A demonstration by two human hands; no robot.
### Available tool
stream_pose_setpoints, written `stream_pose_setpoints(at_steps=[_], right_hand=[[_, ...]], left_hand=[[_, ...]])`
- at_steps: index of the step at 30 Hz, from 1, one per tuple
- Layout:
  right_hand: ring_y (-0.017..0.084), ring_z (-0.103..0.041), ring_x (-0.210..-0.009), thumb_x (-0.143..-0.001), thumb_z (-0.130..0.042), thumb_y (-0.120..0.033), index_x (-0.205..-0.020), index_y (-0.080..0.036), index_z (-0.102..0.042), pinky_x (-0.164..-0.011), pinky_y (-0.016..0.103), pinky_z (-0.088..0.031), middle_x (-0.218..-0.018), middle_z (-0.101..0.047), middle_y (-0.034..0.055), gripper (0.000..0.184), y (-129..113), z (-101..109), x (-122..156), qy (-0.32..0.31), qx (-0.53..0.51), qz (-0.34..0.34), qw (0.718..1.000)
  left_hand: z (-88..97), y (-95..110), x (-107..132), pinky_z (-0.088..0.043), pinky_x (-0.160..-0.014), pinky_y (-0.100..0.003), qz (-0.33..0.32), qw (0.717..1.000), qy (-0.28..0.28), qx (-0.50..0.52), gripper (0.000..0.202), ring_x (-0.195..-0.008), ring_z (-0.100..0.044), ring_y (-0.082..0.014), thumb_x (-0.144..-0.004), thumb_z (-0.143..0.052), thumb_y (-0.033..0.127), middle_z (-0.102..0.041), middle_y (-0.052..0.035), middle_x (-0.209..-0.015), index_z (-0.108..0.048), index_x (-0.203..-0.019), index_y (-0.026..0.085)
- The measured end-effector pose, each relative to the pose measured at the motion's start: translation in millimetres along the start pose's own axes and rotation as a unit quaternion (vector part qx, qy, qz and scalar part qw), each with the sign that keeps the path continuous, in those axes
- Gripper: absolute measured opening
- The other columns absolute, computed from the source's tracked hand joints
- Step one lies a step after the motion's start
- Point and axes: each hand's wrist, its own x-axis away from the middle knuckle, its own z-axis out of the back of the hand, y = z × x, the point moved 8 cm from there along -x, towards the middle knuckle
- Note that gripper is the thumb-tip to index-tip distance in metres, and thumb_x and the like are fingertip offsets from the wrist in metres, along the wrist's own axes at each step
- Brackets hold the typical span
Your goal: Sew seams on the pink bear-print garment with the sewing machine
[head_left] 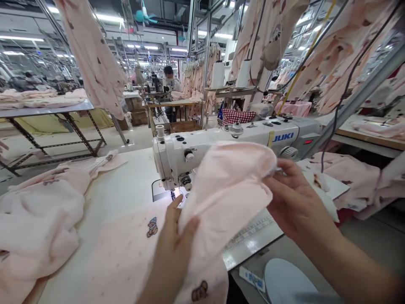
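A pale pink fabric piece (228,185) is raised in front of the sewing machine (215,135). My left hand (177,240) grips its lower left part, thumb in front. At its right edge my right hand (294,198) pinches the cloth; a small greyish bit shows by these fingertips, too blurred to name. Below, pink fabric with bear prints (126,249) lies flat on the white sewing table (104,198), its far edge near the lit needle area (173,194). The machine's needle area is close behind my left fingertips.
A heap of pink printed fabric (41,219) lies on the table's left. More pink cloth (344,173) is at the right. Thread cones (217,74) stand behind the machine. Pink garments (91,55) hang overhead. A person (169,80) sits at a machine farther back.
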Motion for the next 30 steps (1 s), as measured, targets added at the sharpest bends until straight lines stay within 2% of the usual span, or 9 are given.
stream_pose_setpoints(at_steps=[2,6,10,14,19,21,24,26,30], right_hand=[[0.01,-0.052,-0.058,-0.075,-0.071,-0.031,-0.105,-0.03,-0.045,-0.043,0.018,-0.044,-0.083,-0.053,-0.0032,0.04,21.6,25.1,29.8,0.028,0.021,-0.032,0.999],[0.011,-0.05,-0.058,-0.087,-0.059,-0.031,-0.1,-0.026,-0.053,-0.051,0.02,-0.045,-0.069,-0.05,-0.0033,0.015,53.3,38.0,71.9,-0.081,0.239,-0.009,0.968],[0.016,-0.055,-0.078,-0.093,-0.047,-0.017,-0.101,-0.022,-0.061,-0.068,0.028,-0.046,-0.083,-0.06,0.0038,0.017,43.1,-29.7,55.0,-0.259,0.34,0.152,0.891],[0.02,-0.054,-0.093,-0.09,-0.045,-0.01,-0.115,-0.016,-0.06,-0.081,0.034,-0.045,-0.098,-0.064,0.0097,0.029,68.3,-105.7,8.1,-0.357,0.42,0.213,0.807],[0.02,-0.056,-0.077,-0.078,-0.067,-0.017,-0.078,-0.018,-0.07,-0.072,0.032,-0.044,-0.077,-0.065,0.0051,0.002,114.7,-140.9,-19.1,-0.396,0.435,0.196,0.784],[0.018,-0.056,-0.074,-0.081,-0.063,-0.016,-0.073,-0.018,-0.068,-0.072,0.032,-0.043,-0.073,-0.065,0.0041,0.009,116.9,-141.0,-17.5,-0.402,0.418,0.199,0.79],[0.018,-0.059,-0.079,-0.085,-0.054,-0.018,-0.081,-0.017,-0.067,-0.075,0.033,-0.044,-0.08,-0.067,0.0059,0.013,99.6,-133.6,-12.1,-0.401,0.37,0.203,0.813],[0.017,-0.061,-0.077,-0.089,-0.049,-0.021,-0.087,-0.016,-0.065,-0.071,0.03,-0.047,-0.083,-0.067,0.0058,0.016,76.8,-122.7,-12.0,-0.391,0.325,0.196,0.838],[0.015,-0.064,-0.074,-0.096,-0.041,-0.034,-0.096,-0.02,-0.062,-0.061,0.026,-0.051,-0.085,-0.067,0.0041,0.025,24.6,-86.0,-21.2,-0.373,0.255,0.168,0.876]], left_hand=[[19.9,-15.5,-3.4,-0.052,-0.086,-0.04,0.009,0.998,-0.045,-0.05,0.047,-0.11,-0.06,-0.0227,-0.09,-0.037,0.052,-0.061,-0.0045,-0.123,-0.037,-0.132,0.031],[58.4,-43.8,7.4,-0.048,-0.086,-0.047,-0.145,0.932,0.062,-0.326,0.043,-0.11,-0.059,-0.0255,-0.089,-0.04,0.048,-0.061,-0.0016,-0.123,-0.043,-0.129,0.034],[43.1,-68.9,22.1,-0.037,-0.093,-0.048,-0.245,0.841,0.086,-0.475,0.052,-0.122,-0.05,-0.0266,-0.089,-0.041,0.046,-0.053,-0.0063,-0.135,-0.037,-0.136,0.023],[36.3,-75.8,26.4,-0.028,-0.099,-0.044,-0.276,0.815,0.098,-0.5,0.055,-0.127,-0.043,-0.0249,-0.09,-0.039,0.045,-0.05,-0.0082,-0.138,-0.037,-0.137,0.017],[37.9,-66.2,27.8,-0.028,-0.095,-0.046,-0.298,0.797,0.117,-0.512,0.053,-0.122,-0.046,-0.0288,-0.09,-0.039,0.044,-0.053,-0.0123,-0.134,-0.044,-0.132,0.013],[36.2,-51.5,28.5,-0.03,-0.094,-0.047,-0.314,0.792,0.14,-0.504,0.05,-0.121,-0.047,-0.0309,-0.091,-0.038,0.041,-0.055,-0.0146,-0.132,-0.046,-0.129,0.01],[30.1,-19.5,28.5,-0.039,-0.093,-0.041,-0.361,0.807,0.143,-0.445,0.05,-0.117,-0.052,-0.0275,-0.09,-0.043,0.04,-0.059,-0.0145,-0.126,-0.048,-0.127,0.008],[33.7,-1.4,26.0,-0.048,-0.082,-0.032,-0.369,0.844,0.126,-0.368,0.044,-0.1,-0.063,-0.022,-0.09,-0.045,0.042,-0.068,-0.01,-0.109,-0.055,-0.12,0.012],[54.5,-16.1,13.0,-0.048,-0.052,-0.019,-0.165,0.967,0.016,-0.195,0.03,-0.055,-0.061,-0.0115,-0.085,-0.054,0.048,-0.064,0.0043,-0.06,-0.064,-0.069,0.025]])
